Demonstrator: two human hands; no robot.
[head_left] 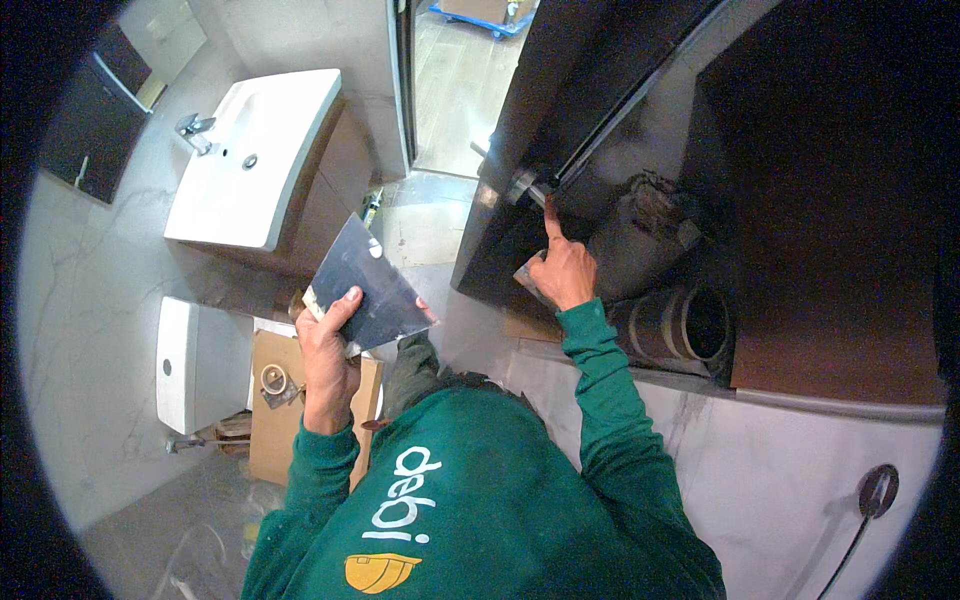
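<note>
My left hand [332,350] grips a wide putty knife [365,280], its thumb lying on the flat grey blade. Pale residue marks the blade's edge and corners. At the dark brown door [570,80], my right hand [568,272] stretches its index finger up to the metal door handle [527,187]; the fingertip touches or nearly touches it. The other fingers are curled around a small flat scraper [530,278], whose grip is hidden by the hand.
A white washbasin [300,110] with a tap stands at the far left, near a white toilet cistern [178,370]. A tape roll [274,379] lies on a cardboard box [272,450]. Right of me are a bucket [645,325] and a crumpled sack [635,235]. A sealant tube [373,208] is near the doorway.
</note>
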